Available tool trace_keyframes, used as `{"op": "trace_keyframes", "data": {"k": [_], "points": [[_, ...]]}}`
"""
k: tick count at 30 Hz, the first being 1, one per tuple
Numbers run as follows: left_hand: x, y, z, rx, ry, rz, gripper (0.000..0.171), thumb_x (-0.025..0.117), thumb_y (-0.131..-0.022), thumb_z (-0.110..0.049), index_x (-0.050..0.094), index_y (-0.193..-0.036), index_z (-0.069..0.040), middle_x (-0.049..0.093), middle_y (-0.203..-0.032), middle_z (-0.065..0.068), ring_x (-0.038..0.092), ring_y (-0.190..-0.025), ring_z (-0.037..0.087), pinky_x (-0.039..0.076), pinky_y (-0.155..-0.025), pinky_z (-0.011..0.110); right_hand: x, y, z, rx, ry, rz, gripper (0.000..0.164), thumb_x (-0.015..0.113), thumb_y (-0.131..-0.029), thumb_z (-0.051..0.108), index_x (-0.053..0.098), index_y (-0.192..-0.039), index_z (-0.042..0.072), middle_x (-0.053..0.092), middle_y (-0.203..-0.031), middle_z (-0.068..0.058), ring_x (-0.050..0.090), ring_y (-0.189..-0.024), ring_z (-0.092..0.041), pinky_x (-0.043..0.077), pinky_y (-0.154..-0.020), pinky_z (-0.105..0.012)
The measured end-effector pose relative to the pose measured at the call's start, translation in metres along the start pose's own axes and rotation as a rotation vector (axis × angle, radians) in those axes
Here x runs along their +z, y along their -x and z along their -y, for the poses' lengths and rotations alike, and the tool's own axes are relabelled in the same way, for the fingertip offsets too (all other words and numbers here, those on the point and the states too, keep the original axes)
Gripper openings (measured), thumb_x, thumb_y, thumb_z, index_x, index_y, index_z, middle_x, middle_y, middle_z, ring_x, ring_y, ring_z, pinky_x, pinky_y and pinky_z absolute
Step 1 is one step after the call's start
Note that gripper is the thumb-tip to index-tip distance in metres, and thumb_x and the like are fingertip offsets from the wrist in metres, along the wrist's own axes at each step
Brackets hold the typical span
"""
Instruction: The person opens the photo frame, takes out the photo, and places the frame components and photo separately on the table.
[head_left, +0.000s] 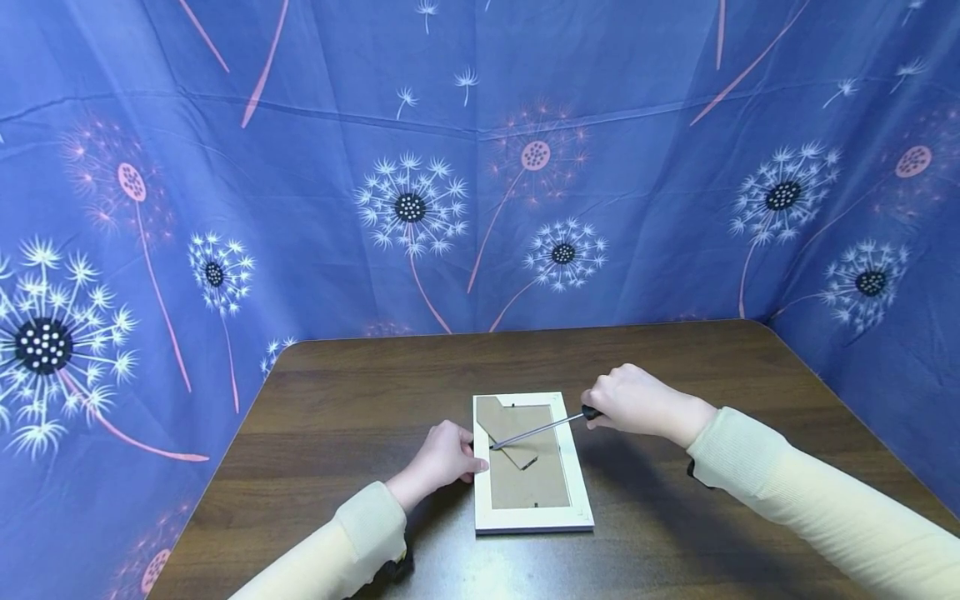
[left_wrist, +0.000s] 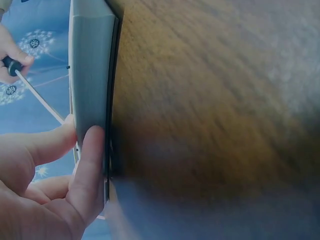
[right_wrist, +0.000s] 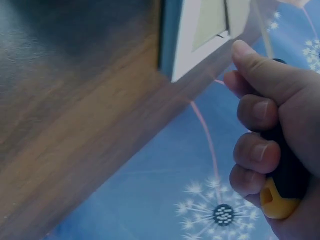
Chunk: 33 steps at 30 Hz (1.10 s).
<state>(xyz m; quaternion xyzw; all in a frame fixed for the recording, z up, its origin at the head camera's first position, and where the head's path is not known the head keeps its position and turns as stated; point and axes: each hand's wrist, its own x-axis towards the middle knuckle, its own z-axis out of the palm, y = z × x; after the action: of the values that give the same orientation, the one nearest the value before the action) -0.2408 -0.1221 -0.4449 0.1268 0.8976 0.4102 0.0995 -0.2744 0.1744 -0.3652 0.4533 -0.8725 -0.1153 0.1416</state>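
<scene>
A picture frame (head_left: 576, 479) with a white border lies face down on the table, its brown backing board (head_left: 528, 493) and slanted stand flap (head_left: 497, 421) showing. My left hand (head_left: 442, 454) holds the frame's left edge, thumb on the border and a finger against the side, as the left wrist view shows. My right hand (head_left: 633, 402) grips a screwdriver (head_left: 536, 431) by its handle, black with a yellow end (right_wrist: 280, 202) in the right wrist view. The long metal shaft slants down leftward across the backing. Its tip is at the inner left border, near my left thumb; exact contact is too small to tell.
Small dark metal tabs (head_left: 536, 505) sit along the backing's edges. The brown wooden table (head_left: 337, 392) has rounded far corners. Blue cloth (head_left: 300, 208) with a dandelion print hangs behind it and on both sides.
</scene>
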Motion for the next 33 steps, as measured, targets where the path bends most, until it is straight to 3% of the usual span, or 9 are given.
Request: {"op": "trace_keyframes", "data": {"k": [10,19,25,33], "points": [[0.0,-0.002,0.003,0.005,-0.028,-0.003,0.014,0.078,-0.074,-0.008,0.066,-0.068,-0.008,0.062,-0.053,-0.001,0.063,-0.045,0.01,0.045,-0.043,0.022,0.004,-0.006,-0.007,-0.044,-0.016,0.009,0.028,0.08,-0.07,0.038,0.06,-0.065,0.019,0.056,-0.054,0.008,0.044,-0.043,-0.005,0.04,-0.038,-0.027],[0.002,-0.003,0.004,0.013,-0.016,-0.005,0.01,0.078,-0.074,-0.006,0.068,-0.071,-0.006,0.064,-0.054,0.002,0.064,-0.046,0.012,0.048,-0.045,0.022,-0.034,-0.03,0.0,-0.042,0.027,0.088,0.028,0.081,-0.066,0.04,0.061,-0.062,0.021,0.051,-0.053,0.012,0.043,-0.045,-0.007,0.04,-0.042,-0.028],[0.002,-0.003,0.003,0.021,-0.017,-0.007,0.01,0.078,-0.073,-0.006,0.069,-0.072,-0.005,0.064,-0.054,0.002,0.063,-0.045,0.012,0.049,-0.045,0.021,-0.055,-0.049,0.008,-0.033,0.086,0.163,0.038,0.083,-0.063,0.041,0.051,-0.054,0.022,0.046,-0.05,0.011,0.038,-0.046,-0.008,0.041,-0.043,-0.03],[0.001,-0.002,0.001,0.007,-0.015,0.002,0.009,0.078,-0.073,-0.006,0.07,-0.075,-0.004,0.064,-0.055,0.002,0.063,-0.045,0.011,0.05,-0.046,0.021,-0.076,-0.076,0.017,-0.055,0.137,0.242,0.034,0.085,-0.059,0.036,0.055,-0.058,0.019,0.055,-0.057,0.007,0.047,-0.049,-0.011,0.048,-0.048,-0.032]]}}
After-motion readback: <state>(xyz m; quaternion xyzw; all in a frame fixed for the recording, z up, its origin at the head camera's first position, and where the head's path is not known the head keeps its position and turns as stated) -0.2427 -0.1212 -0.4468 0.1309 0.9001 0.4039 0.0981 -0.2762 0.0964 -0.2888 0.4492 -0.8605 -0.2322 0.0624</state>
